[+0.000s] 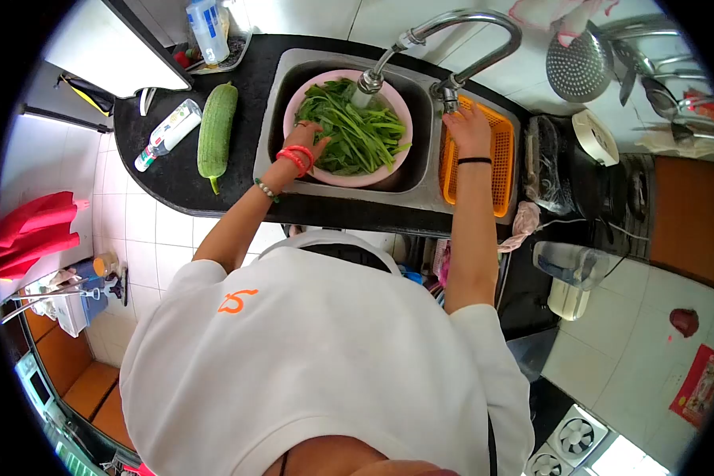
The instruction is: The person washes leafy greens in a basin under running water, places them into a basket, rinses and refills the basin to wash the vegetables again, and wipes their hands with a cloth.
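Note:
Long leafy greens (353, 131) fill a pink basin (292, 119) in the steel sink (266, 151). My left hand (312, 138) rests at the left side of the greens, thumb apart from the fingers, holding nothing that I can see. It wears red bangles and a beaded bracelet. The curved metal tap (472, 17) has its spout over the basin, with a pale clear stretch below it that looks like water. At the tap's base, my right hand (468, 131) has its fingers closed at the lower body, above an orange basket (500, 166). The fingers hide the part they grip.
On the black counter (250, 87) to the left lie a green gourd (216, 131) and a white bottle (169, 135). Ladles and a skimmer (579, 67) hang at upper right. A black appliance (595, 178) stands right of the sink.

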Demonstrator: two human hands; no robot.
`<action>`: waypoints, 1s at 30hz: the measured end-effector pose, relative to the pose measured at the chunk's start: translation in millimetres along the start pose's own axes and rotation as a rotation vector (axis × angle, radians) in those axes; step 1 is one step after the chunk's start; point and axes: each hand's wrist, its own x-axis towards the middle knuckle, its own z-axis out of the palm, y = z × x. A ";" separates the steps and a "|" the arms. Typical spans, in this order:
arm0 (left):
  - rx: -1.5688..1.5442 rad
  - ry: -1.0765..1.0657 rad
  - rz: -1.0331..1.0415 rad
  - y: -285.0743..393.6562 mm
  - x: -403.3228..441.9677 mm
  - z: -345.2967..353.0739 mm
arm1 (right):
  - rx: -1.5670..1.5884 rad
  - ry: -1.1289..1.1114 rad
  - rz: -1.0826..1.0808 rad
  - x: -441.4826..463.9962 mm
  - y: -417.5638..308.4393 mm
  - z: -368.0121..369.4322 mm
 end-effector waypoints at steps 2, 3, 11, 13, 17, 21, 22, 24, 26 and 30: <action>-0.030 0.069 0.004 -4.9 -1.9 -2.8 | 0.028 0.055 0.027 5.3 -1.2 8.0; -0.044 0.103 0.001 -4.6 -3.7 -4.5 | 0.028 0.047 0.025 3.4 -3.0 10.0; -0.103 0.084 0.013 -10.2 -15.5 -4.3 | -0.098 0.080 -0.041 -8.8 -2.0 37.0; -0.089 0.014 0.045 -9.8 -17.7 -3.3 | -0.082 0.052 -0.044 -21.7 -5.1 44.7; -0.014 -0.070 0.112 -16.5 -7.1 5.4 | 0.071 -0.133 0.042 1.6 -7.3 26.8; 0.041 -0.140 0.128 -1.1 1.1 -4.3 | 0.046 -0.157 -0.002 0.6 -1.2 21.0; 0.023 -0.176 0.082 0.5 5.0 -5.1 | 0.047 -0.156 -0.006 -5.0 1.2 21.9; 0.003 -0.213 0.035 3.6 16.1 -9.0 | -0.131 -0.068 0.024 -23.4 8.5 23.2; -0.028 -0.008 0.227 8.7 25.0 -21.1 | -0.140 -0.192 0.024 -47.1 -2.1 33.3; -0.268 0.109 0.232 63.0 23.0 -108.2 | -0.216 -0.493 -0.215 -120.9 -43.6 93.8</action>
